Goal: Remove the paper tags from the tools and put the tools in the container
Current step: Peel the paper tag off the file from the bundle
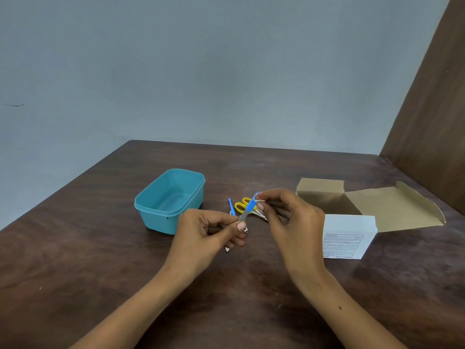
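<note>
Head view: a slim blue-handled metal tool [247,209] is pinched low by the left hand [211,230], its long axis slanting up-right to the right hand [289,215], pinching its white paper tag [261,200]; beyond-left, nearer the left hand, the empty teal plastic container [151,215] is seen.

Colours on the dark brown table [100,260]

The tub [169,200] is teal, the scissors [242,205] have yellow handles, and the open box [352,217] is brown and white.

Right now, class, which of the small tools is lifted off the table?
The blue-handled tool held between the left hand and right hand; the yellow-handled scissors lie on the table behind it.
</note>
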